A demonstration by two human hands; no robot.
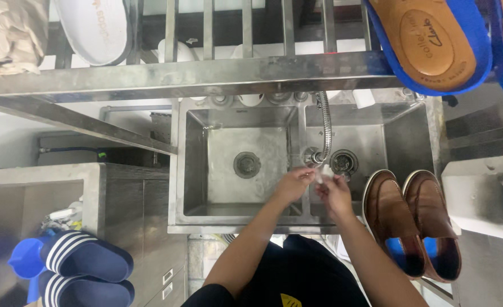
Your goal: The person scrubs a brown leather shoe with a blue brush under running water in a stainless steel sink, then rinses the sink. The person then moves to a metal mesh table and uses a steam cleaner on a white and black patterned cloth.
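A: Where are the hands?

B: Both are over the steel double sink [178,170], at the divider between the two basins. The left hand [293,185] and the right hand [335,193] meet just under the end of the flexible faucet hose [326,128].

A: Are they holding anything?

B: A small white object [323,172] sits between them, right below the spout. It is too small and blurred to tell what it is. The right hand's fingers [326,183] curl around it and pinch it; the left hand's fingers [307,173] are pressed together and touch its other side.

A: What is around the sink?

B: A pair of brown leather shoes [413,219] stands on the sink's right edge, just beside the right forearm. Two navy striped slides [86,267] lie on the lower left. Overhead, a metal rack [206,74] carries a white slide [95,28] and a tan sandal with a blue sole [433,42].

A: And the drains?

B: One in the left basin [247,164], one in the right [343,162], near the hands.
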